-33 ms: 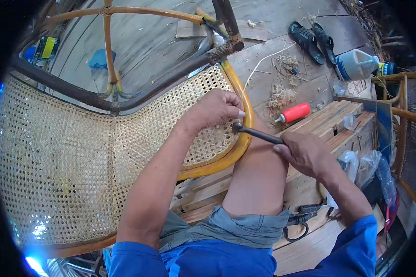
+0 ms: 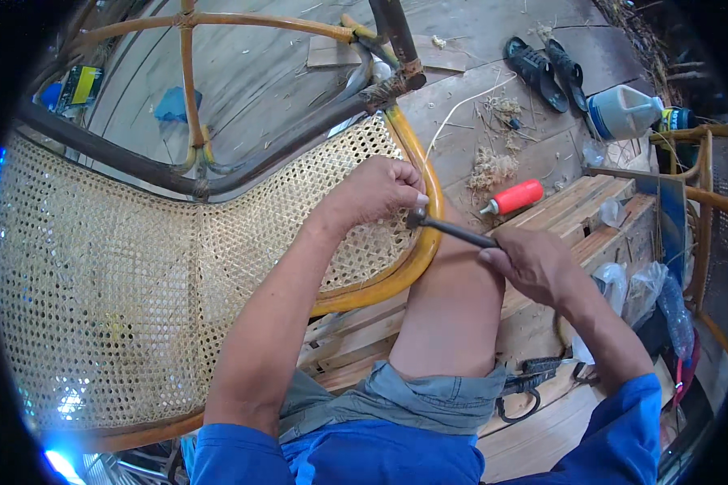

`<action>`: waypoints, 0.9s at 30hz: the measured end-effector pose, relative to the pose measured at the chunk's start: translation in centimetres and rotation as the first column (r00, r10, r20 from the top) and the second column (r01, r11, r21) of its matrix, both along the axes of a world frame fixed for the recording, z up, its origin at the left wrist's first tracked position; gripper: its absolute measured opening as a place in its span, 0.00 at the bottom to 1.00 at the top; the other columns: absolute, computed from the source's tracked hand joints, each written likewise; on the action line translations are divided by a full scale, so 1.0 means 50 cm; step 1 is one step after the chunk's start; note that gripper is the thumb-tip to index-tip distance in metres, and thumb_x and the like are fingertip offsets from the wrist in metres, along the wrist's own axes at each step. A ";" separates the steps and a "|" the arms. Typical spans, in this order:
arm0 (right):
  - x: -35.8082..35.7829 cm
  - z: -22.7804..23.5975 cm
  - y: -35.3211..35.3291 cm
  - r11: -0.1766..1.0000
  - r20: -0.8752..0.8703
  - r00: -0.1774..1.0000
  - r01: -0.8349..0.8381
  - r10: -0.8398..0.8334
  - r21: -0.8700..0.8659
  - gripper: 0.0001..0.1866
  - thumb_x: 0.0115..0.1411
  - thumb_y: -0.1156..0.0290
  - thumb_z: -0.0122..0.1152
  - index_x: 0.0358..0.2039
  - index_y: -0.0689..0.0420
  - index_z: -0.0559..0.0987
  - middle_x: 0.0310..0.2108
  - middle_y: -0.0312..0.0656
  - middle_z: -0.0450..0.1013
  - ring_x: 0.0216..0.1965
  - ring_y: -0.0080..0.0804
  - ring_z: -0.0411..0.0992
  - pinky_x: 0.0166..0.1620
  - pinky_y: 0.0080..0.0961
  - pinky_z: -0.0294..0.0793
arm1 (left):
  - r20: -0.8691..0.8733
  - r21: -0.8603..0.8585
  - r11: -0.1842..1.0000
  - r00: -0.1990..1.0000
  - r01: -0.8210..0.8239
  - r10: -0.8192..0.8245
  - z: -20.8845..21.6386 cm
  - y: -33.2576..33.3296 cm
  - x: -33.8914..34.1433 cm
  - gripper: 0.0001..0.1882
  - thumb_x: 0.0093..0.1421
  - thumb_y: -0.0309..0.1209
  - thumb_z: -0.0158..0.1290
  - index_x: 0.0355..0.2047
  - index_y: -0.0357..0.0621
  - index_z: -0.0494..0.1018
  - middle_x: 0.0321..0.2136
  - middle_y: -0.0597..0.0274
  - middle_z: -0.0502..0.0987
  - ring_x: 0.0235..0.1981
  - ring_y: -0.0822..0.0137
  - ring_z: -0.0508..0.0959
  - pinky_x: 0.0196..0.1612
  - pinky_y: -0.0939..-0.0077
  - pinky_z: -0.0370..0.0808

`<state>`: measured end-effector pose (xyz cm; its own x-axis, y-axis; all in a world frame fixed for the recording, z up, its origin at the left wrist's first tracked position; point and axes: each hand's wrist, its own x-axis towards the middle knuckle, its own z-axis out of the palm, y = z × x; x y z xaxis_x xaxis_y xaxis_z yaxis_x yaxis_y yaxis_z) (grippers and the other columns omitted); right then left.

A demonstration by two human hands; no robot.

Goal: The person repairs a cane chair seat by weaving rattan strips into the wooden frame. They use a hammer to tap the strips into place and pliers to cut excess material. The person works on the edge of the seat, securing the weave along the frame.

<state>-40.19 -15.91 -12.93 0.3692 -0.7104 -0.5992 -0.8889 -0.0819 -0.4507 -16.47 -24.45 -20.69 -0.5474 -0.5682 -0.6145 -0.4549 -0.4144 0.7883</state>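
My right hand (image 2: 534, 263) is closed round the end of a dark hammer (image 2: 461, 234). The hammer's head lies over the yellow-brown rattan rim (image 2: 407, 271) of a woven cane panel (image 2: 275, 218). Just behind the head, my left hand (image 2: 384, 190) is closed, with thumb and fingers pinched together at the panel's edge; whatever they hold is too small or hidden to make out. The panel spreads from the far left to my right knee, its rounded end resting against my thigh.
Slatted wooden boards (image 2: 590, 214) lie under and right of my leg. A red squeeze bottle (image 2: 516, 198) rests on them. Black sandals (image 2: 538, 74), a white jug (image 2: 624, 112) and fibre scraps (image 2: 493, 168) lie beyond. Dark poles (image 2: 287, 133) run along the panel's far side.
The hammer's head has shifted very slightly down at the panel's edge, and my right hand has moved a little with it. My left hand stays in place.
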 end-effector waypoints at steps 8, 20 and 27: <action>-0.022 -0.027 -0.008 0.991 0.280 0.954 0.124 -0.106 -0.049 0.23 0.62 0.50 0.45 0.26 0.60 0.69 0.23 0.55 0.69 0.29 0.57 0.69 0.32 0.45 0.67 | -0.021 0.039 0.999 1.000 -0.008 0.008 0.007 -0.002 0.003 0.06 0.50 0.30 0.58 0.24 0.41 0.75 0.17 0.74 0.70 0.19 0.82 0.65 0.22 0.85 0.60; -0.033 -0.045 -0.026 0.981 0.381 0.916 0.174 -0.129 -0.085 0.25 0.60 0.47 0.47 0.25 0.60 0.71 0.21 0.53 0.69 0.25 0.56 0.69 0.29 0.45 0.66 | 0.023 -0.068 0.997 0.999 0.039 -0.037 0.019 -0.006 0.001 0.04 0.50 0.28 0.57 0.25 0.40 0.76 0.17 0.73 0.71 0.22 0.80 0.67 0.26 0.82 0.63; -0.017 -0.051 -0.042 0.993 0.126 0.991 -0.024 0.039 -0.119 0.24 0.59 0.48 0.49 0.24 0.58 0.72 0.20 0.51 0.70 0.26 0.53 0.71 0.29 0.44 0.68 | -0.013 0.055 0.998 1.000 -0.006 0.006 0.016 -0.003 0.000 0.06 0.50 0.29 0.58 0.26 0.39 0.75 0.19 0.72 0.72 0.22 0.80 0.68 0.26 0.84 0.65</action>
<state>-41.05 -18.01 -15.47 0.4609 -0.7595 -0.4591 -0.8208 -0.1680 -0.5460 -16.49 -24.59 -19.91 -0.5523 -0.5373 -0.6374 -0.4419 -0.4596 0.7704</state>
